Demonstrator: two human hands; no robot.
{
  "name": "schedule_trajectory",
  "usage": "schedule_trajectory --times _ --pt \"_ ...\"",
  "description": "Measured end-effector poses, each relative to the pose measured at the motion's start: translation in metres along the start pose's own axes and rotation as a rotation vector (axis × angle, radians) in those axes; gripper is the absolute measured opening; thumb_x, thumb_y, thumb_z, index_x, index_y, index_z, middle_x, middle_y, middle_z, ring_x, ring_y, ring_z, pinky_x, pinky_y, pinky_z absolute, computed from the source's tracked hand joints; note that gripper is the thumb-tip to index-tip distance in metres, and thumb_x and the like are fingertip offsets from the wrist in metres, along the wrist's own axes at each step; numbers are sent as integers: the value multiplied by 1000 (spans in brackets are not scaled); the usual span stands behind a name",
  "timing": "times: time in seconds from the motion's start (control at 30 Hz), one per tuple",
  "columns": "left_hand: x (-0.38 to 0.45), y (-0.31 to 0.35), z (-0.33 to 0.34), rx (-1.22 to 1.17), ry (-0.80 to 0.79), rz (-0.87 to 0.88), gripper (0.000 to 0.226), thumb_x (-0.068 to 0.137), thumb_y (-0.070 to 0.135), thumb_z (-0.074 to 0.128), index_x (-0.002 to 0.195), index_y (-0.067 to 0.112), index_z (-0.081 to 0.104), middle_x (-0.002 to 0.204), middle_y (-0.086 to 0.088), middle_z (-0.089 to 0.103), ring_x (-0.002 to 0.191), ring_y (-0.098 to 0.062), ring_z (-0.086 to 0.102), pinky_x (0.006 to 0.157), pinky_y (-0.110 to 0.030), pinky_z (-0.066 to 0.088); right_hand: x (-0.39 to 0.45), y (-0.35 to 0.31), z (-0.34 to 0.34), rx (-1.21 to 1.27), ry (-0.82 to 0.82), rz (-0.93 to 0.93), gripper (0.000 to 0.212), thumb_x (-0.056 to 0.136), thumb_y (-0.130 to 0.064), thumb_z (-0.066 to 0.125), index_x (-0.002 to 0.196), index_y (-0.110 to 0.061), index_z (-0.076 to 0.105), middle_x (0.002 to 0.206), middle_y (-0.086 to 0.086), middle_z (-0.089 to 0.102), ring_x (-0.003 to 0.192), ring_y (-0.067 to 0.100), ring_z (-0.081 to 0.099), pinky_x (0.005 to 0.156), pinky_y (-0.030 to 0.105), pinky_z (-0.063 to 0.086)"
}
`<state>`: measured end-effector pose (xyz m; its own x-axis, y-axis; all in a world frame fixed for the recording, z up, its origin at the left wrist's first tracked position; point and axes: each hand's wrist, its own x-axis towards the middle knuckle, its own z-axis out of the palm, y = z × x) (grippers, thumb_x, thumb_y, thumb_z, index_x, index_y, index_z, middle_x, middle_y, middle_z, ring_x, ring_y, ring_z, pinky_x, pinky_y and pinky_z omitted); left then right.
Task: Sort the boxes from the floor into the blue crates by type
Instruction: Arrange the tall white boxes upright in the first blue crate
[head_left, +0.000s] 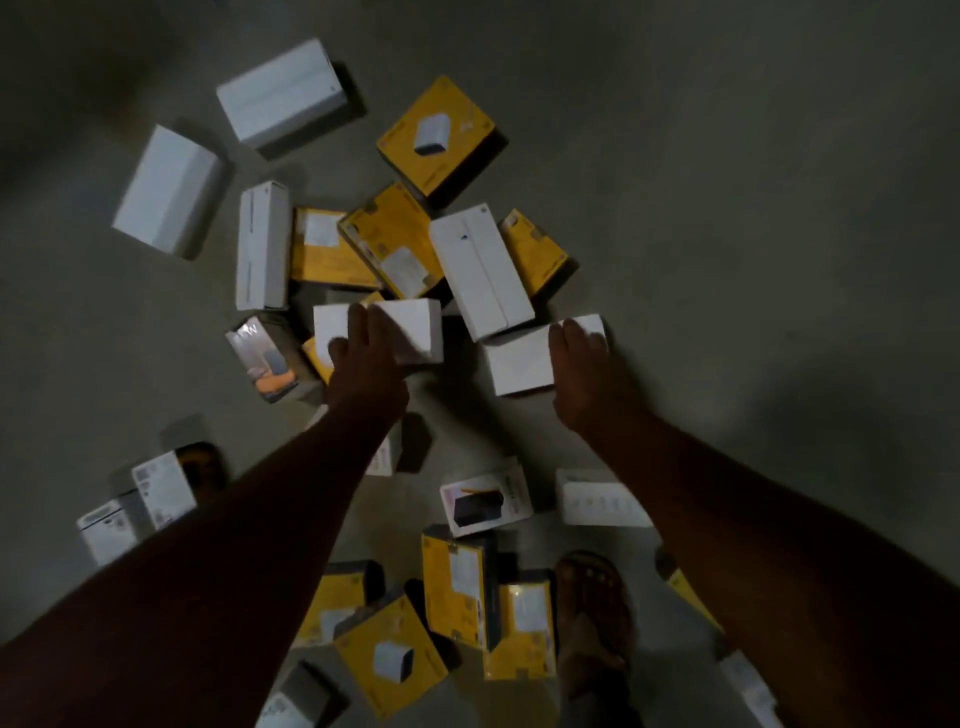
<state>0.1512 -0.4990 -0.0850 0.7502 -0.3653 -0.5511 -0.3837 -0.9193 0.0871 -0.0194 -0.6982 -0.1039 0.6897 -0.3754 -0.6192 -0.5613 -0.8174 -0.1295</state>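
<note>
Down on the gray floor (727, 208) I see a big mess of boxes, some white and some yellow, and the light is dim. I try to read the words on them, but the print is too small and blurry, so I can only tell you the pictures: one yellow box (435, 136) far up shows a little white cube, and another yellow box (390, 653) near the bottom shows the same cube. A small white box (485, 496) shows a dark block on it. No blue crates show up anywhere. The right side of the floor is bare and wide open, and so is the top right corner. The middle is packed tight, with boxes leaning on each other. More boxes lie close to a foot in a sandal (596, 618) near the bottom edge. Both arms reach straight down and forward from the bottom corners. My left hand (363, 345) sits on top of a white box (378, 332), with fingers curled over its far edge and the thumb on the near left side, so it grips that box. My right hand (576, 358) is on a second white box (543, 355) just to the right, with fingers bent over its far right corner, gripping it too. Both of these boxes are down in the pile, beside a long white box (480, 270).
</note>
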Motion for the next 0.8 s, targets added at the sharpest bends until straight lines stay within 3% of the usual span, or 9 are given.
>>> schedule_trajectory --times 0.07,0.13,0.23,0.3,0.37,0.43,0.5,0.67,0.8 --pt "11 4 4 98 53 14 104 82 11 77 159 18 8 159 -12 16 128 -41 38 90 -52 47 5 8 7 -202 82 -25 89 79 -28 76 153 -9 31 144 12 45 125 31 48 96 44 43" --pt "20 8 3 212 92 55 92 81 11 72 156 21 19 152 -16 26 128 -40 39 89 -50 48 8 12 17 -291 86 -22 84 69 -43 82 139 -16 43 130 9 50 117 27 49 92 42 43" --pt "26 12 9 430 147 131 73 80 25 72 143 13 38 148 -18 36 135 -40 34 108 -51 33 5 16 34 -190 56 79 90 58 -55 86 128 -20 42 131 9 49 125 32 46 98 45 42" --pt "22 9 11 470 99 186 88 69 40 81 138 5 39 140 -18 48 139 -39 35 119 -53 15 -3 16 38 -73 28 159 97 55 -57 87 130 -19 37 132 10 52 122 32 52 101 46 41" --pt "7 7 8 429 38 212 95 62 56 83 130 5 40 124 -16 58 127 -38 49 121 -53 13 -21 18 34 76 38 204 101 56 -55 88 134 -18 35 134 10 53 123 32 53 103 47 41" --pt "-20 12 -10 224 -5 222 94 60 59 85 124 6 43 115 -17 58 110 -39 57 108 -53 35 -56 19 17 320 101 257 105 55 -52 89 137 -15 37 134 11 52 123 32 51 99 48 46" --pt "-60 23 -46 -96 -64 141 91 59 50 91 126 11 43 119 -15 57 109 -39 59 89 -50 50 -104 14 -13 615 124 343 101 56 -51 90 136 -14 41 129 8 53 118 27 52 89 41 49" --pt "-173 54 -160 -717 -238 27 92 53 68 89 127 24 57 122 5 67 110 -15 65 89 -46 58 -252 -9 -122 1338 97 541 80 65 -33 96 126 -24 45 105 -14 59 100 13 63 67 12 49" --pt "-293 82 -261 -983 -391 160 52 73 32 89 119 27 66 111 9 74 100 -5 70 86 -36 61 -385 -41 -213 1493 231 601 73 72 -23 91 131 -21 48 104 -15 60 90 0 61 62 9 50"
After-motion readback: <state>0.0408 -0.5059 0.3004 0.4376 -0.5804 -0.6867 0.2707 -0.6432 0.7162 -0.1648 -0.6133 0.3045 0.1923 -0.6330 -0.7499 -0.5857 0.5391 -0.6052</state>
